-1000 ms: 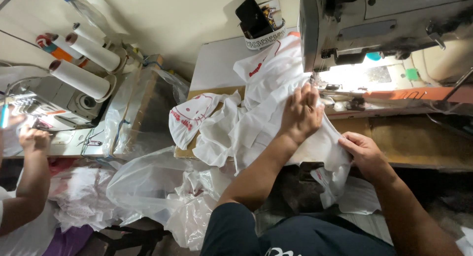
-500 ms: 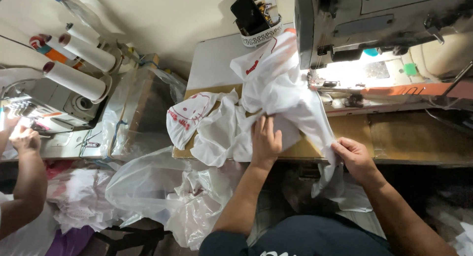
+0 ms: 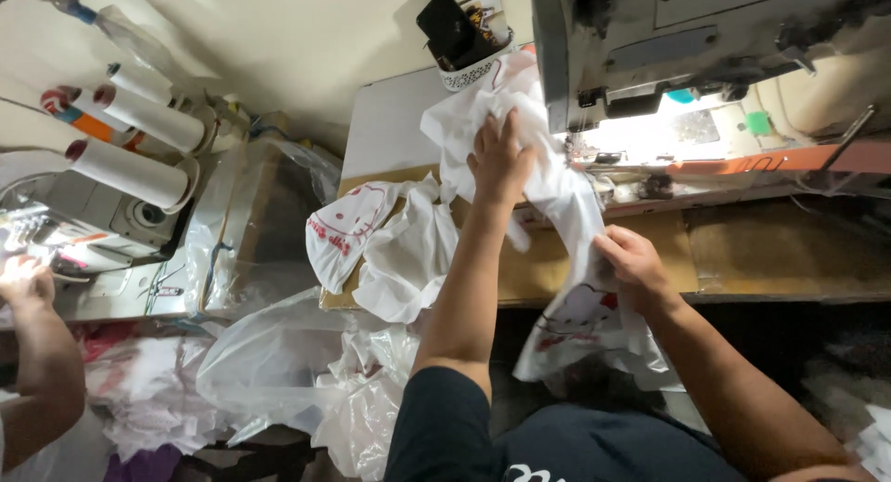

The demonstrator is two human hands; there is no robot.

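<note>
Right hand [image 3: 634, 264] pinching the white cloth [image 3: 557, 190] at the table edge, left hand [image 3: 501, 157] spread flat, pressing it just short of the sewing machine [image 3: 705, 46]. Risk of fingers straying under the needle beyond the left hand, or of hanging cloth snagging. Farther left, cloth pile [image 3: 390, 241], thread cones [image 3: 130, 143], another person's hand [image 3: 26, 280].

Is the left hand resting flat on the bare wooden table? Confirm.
No, the left hand presses on the white fabric beside the sewing machine.
</note>
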